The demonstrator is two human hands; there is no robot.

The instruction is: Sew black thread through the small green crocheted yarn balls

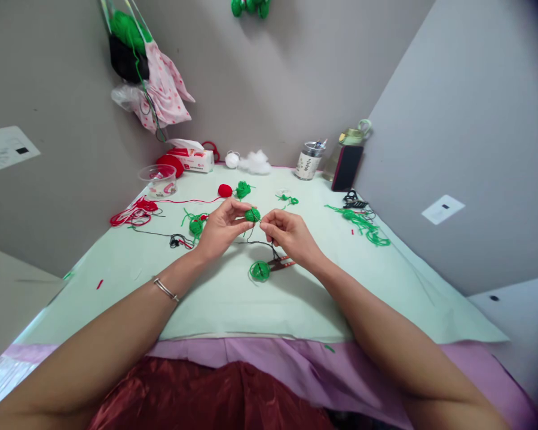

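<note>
In the head view, my left hand (224, 227) pinches a small green yarn ball (252, 215) between thumb and fingers above the table. My right hand (289, 233) is closed just to its right, with thumb and forefinger pressed together. What the right fingertips grip is too small to make out. A dark yarn strand (250, 240) hangs between the hands and runs down to the table. Below the right hand lie scissors (281, 263), partly hidden by it. Touching their tip is a round green yarn piece (260, 271).
Green yarn scraps (363, 224) lie at right, red yarn (137, 212) at left. A small red ball (225, 190) and green bundle (242, 190) sit beyond my hands. At the back stand a clear tub (159, 182), tissue pack (195, 160), pen jar (308, 162) and phone (347, 168).
</note>
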